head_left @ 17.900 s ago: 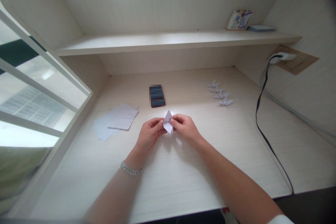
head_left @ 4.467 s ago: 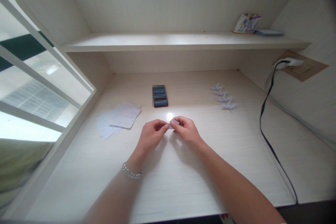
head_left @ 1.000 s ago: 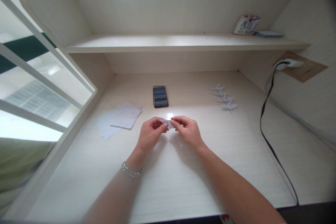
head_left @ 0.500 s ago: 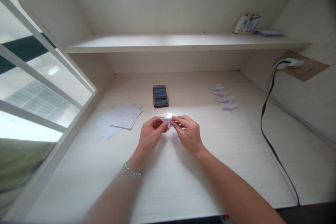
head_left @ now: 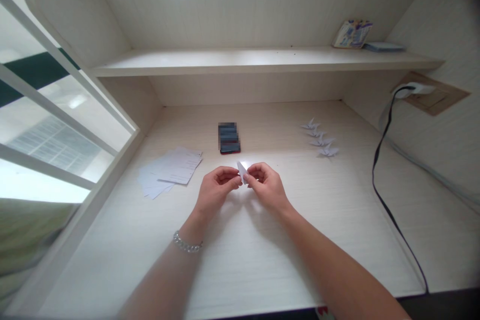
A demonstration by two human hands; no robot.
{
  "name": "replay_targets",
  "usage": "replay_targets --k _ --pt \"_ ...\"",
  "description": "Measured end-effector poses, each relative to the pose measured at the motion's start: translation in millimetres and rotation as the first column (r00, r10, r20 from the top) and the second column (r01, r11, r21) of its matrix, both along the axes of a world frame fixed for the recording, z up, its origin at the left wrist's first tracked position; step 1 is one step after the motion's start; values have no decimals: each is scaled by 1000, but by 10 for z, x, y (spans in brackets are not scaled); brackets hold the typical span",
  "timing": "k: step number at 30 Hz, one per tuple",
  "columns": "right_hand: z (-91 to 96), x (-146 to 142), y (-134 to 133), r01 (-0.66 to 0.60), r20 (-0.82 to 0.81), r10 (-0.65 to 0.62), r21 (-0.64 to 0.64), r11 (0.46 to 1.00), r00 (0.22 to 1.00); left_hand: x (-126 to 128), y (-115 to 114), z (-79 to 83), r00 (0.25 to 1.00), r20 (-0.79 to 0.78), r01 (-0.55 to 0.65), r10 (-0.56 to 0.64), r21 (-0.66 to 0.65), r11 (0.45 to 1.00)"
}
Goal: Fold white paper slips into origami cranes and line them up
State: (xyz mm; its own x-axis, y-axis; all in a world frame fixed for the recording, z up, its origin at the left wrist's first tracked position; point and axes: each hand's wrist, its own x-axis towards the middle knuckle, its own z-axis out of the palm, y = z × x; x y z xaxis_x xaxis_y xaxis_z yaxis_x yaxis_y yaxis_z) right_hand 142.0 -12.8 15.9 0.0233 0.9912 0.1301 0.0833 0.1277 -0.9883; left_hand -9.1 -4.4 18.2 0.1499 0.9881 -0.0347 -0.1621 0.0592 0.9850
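Observation:
A small folded piece of white paper (head_left: 242, 170) is pinched between my two hands, just above the desk. My left hand (head_left: 218, 186) has thumb and fingertips closed at its left edge; a silver chain bracelet (head_left: 187, 243) circles that wrist. On the other side, my right hand (head_left: 267, 185) grips the paper with thumb and fingers. Loose white paper sheets (head_left: 174, 167) lie overlapping to the left. Over to the right sit several folded paper cranes (head_left: 320, 138) in a row. Behind the hands lies a dark phone-like object (head_left: 229, 138), its face pixelated.
A shelf (head_left: 232, 57) runs across the back, holding a colourful packet (head_left: 352, 34) and a flat bluish item (head_left: 384, 47). A black cable (head_left: 378, 160) drops from a wall socket (head_left: 446, 96) along the desk's right side. White railing bars (head_left: 60, 95) stand on the left.
The folded paper has turned from lying wide with its point toward me to standing with a point upward. My right hand's fingers have shifted around it; the other items stay put.

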Motion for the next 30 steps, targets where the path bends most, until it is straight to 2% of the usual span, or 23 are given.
replay_targets --k 4,9,15,21,26,30 --pt "-27 -5 8 -47 -62 47 -12 999 997 -9 4 -9 1000 -30 7 -7 -13 1000" --pt "-10 -5 -9 -69 -6 69 16 997 998 -10 0 -31 998 35 51 -50 -49 997" --pt "-8 11 0 -159 -71 156 -35 987 985 -19 -8 0 993 99 68 -62 -59 996" --pt "-4 19 8 -161 -58 159 -29 987 986 -31 4 5 985 156 83 -69 -91 992" --pt "18 22 18 -199 -138 188 -67 978 972 -29 1 13 982 171 93 -77 -91 992" --pt "-19 12 24 -209 -210 186 -89 974 960 -29 2 23 991 127 50 -40 -75 996"
